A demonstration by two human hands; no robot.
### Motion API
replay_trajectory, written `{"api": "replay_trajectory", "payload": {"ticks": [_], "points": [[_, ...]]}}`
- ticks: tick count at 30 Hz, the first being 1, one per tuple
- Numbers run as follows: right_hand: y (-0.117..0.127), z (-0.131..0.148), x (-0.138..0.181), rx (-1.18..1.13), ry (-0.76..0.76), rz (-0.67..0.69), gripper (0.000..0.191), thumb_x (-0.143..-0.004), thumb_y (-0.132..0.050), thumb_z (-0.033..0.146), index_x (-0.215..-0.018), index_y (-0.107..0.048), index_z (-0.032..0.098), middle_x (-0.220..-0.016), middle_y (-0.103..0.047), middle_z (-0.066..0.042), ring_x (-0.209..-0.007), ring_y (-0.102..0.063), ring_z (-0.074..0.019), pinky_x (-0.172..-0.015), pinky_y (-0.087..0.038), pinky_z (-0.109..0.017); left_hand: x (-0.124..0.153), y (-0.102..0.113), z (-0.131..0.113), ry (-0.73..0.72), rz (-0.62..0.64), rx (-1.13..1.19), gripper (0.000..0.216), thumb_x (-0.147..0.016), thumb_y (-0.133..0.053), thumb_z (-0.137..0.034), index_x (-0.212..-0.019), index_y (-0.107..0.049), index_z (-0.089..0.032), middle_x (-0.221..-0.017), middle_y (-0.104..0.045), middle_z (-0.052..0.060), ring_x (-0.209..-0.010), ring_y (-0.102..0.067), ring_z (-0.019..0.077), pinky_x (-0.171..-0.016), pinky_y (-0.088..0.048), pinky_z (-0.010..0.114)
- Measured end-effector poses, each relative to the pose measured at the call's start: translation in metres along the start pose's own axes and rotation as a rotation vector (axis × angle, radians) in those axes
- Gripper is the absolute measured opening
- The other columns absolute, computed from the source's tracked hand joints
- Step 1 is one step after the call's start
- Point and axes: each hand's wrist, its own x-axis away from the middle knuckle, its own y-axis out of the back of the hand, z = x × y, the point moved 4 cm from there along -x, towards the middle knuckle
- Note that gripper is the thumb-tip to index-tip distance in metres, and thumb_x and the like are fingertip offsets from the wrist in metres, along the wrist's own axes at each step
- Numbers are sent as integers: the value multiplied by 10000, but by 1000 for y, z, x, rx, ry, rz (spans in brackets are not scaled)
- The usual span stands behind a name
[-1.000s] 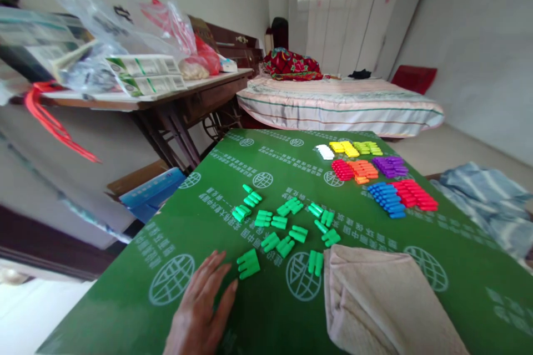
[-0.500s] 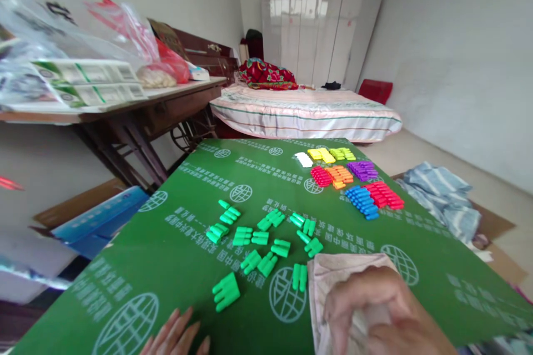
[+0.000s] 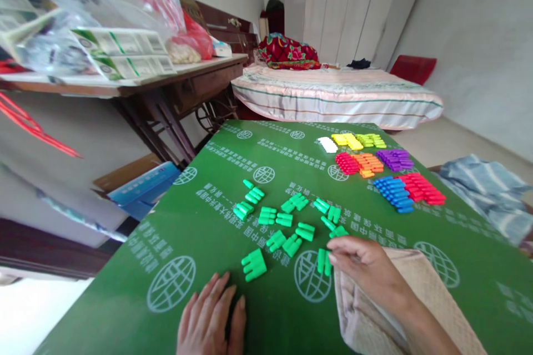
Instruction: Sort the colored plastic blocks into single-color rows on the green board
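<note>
My left hand [image 3: 212, 319] lies flat on the green board [image 3: 175, 244], fingers stretched out, just below a green clip cluster [image 3: 254, 265]. My right hand [image 3: 366, 266] reaches over a beige towel [image 3: 433, 299], its fingertips curled at a green pair of clips [image 3: 322, 261]. Several more green clips [image 3: 287, 216] lie scattered across the middle of the board. Sorted piles sit at the far right: white [image 3: 327, 145], yellow [image 3: 347, 140], lime [image 3: 370, 140], red [image 3: 347, 163], orange [image 3: 367, 163], purple [image 3: 395, 159], blue [image 3: 393, 194] and pink-red [image 3: 422, 191].
A wooden table [image 3: 166, 86] with boxes and plastic bags stands at the left, a blue box [image 3: 141, 188] beneath it. A striped bed [image 3: 333, 97] lies behind the board. Blue cloth [image 3: 487, 188] lies on the floor at the right.
My right hand has slid from the top of the towel up to its far-left corner, reaching the green clips. My left hand has come further into view. The camera has shifted.
</note>
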Motion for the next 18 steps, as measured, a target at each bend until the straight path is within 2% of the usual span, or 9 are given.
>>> {"api": "replay_trajectory", "payload": {"ticks": [3,8,12,15,18], "points": [[-3,-1,-8,123,30,-32,289,-836,-577,387,-971,-733,185,-902,-747,-75,-812,-683,-215,-736,-530,-322,0,0,-2,25,10,20,265,-880,-538,-296,-1104,-575,-158,-1199,-646,130,-1146,-583,268,-1021,-397,438],[-17,12,-26,648,236,-64,223,-878,-532,252,-1011,-710,235,-1010,-723,-64,-939,-653,-230,-875,-479,-377,1,0,-2,53,44,35,261,-874,-553,-285,-1111,-567,-176,-1224,-639,121,-1178,-571,265,-1007,-423,442],[-37,23,-40,944,316,24,195,-841,-601,202,-1012,-692,222,-1070,-689,-84,-1022,-610,-257,-915,-439,-388,-1,2,-4,56,46,35,267,-873,-548,-286,-1123,-558,-190,-1238,-636,114,-1182,-572,261,-1002,-438,439],[-45,27,-46,1019,321,77,141,-850,-580,166,-929,-690,206,-979,-691,-80,-1001,-605,-251,-906,-426,-375,-3,3,-3,57,37,40,270,-867,-547,-296,-1116,-562,-190,-1232,-638,116,-1162,-586,269,-986,-458,443],[-37,28,-48,913,330,49,147,-870,-559,178,-925,-692,209,-947,-699,-61,-967,-620,-224,-893,-431,-348,0,-1,3,23,54,32,314,-849,-559,-313,-1136,-563,-185,-1254,-625,126,-1159,-587,289,-979,-466,467]]}}
